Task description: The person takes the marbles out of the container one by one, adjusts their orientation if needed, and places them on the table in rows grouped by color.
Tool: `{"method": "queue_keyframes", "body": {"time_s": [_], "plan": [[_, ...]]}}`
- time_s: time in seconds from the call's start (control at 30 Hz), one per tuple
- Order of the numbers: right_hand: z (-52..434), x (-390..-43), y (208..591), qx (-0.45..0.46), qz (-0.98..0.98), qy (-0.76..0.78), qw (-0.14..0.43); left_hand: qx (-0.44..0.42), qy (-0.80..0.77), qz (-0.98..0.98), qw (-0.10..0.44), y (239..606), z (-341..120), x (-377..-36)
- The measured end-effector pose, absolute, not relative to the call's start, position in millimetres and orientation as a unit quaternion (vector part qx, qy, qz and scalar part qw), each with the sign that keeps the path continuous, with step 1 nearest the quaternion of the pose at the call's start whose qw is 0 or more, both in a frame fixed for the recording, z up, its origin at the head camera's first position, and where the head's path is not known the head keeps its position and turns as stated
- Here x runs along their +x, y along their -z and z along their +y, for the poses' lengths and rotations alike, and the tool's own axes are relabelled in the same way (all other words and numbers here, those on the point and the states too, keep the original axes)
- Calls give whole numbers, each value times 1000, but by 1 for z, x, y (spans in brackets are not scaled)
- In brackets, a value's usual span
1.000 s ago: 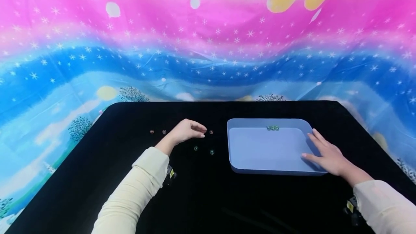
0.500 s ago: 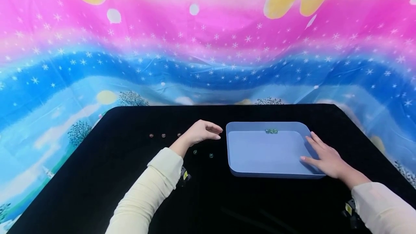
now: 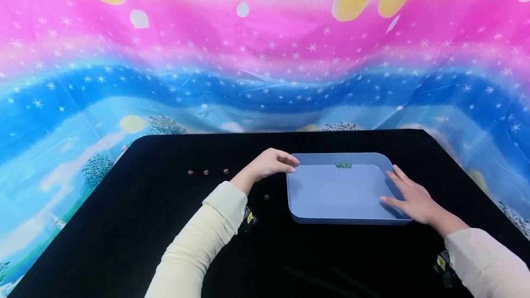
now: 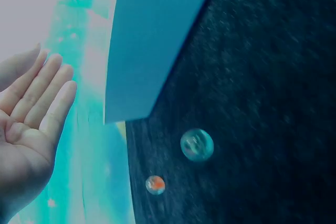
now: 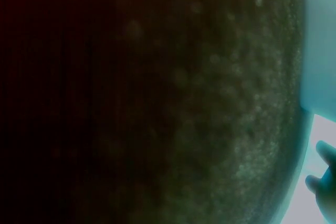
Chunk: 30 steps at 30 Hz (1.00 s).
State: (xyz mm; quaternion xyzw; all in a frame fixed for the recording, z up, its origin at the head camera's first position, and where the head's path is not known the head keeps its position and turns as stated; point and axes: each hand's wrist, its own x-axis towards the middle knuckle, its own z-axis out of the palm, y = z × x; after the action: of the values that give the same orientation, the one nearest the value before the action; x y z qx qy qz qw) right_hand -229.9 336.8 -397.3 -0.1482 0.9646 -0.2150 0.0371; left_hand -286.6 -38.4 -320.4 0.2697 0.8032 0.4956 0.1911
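Black tabletop [image 3: 124, 224] — blue tray [image 3: 331, 217], green marbles [image 3: 343, 165] at its far wall.

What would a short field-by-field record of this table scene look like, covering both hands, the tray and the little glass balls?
Surface: black table
Tray: light blue tray, right of centre
In tray: a few greenish marbles at its far wall
Left hand: left hand at the tray's far left corner, fingers curled over the rim; whether it holds a marble cannot be told
Right hand: right hand flat on the tray's right side
Loose on table: row of three marbles; single marble near the tray
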Motion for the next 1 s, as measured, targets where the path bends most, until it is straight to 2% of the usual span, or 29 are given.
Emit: {"method": "queue_keyframes", "body": {"time_s": [0.23, 0.5, 1.0], "plan": [[336, -230, 394, -145, 967, 208, 36, 254, -477, 819, 192, 332, -21, -308], [337, -232, 393, -143, 967, 209, 41, 268, -456, 830, 177, 325, -1, -318], [336, -231, 395, -141, 966, 211, 43, 280, -464, 814, 210, 318, 25, -333]]}}
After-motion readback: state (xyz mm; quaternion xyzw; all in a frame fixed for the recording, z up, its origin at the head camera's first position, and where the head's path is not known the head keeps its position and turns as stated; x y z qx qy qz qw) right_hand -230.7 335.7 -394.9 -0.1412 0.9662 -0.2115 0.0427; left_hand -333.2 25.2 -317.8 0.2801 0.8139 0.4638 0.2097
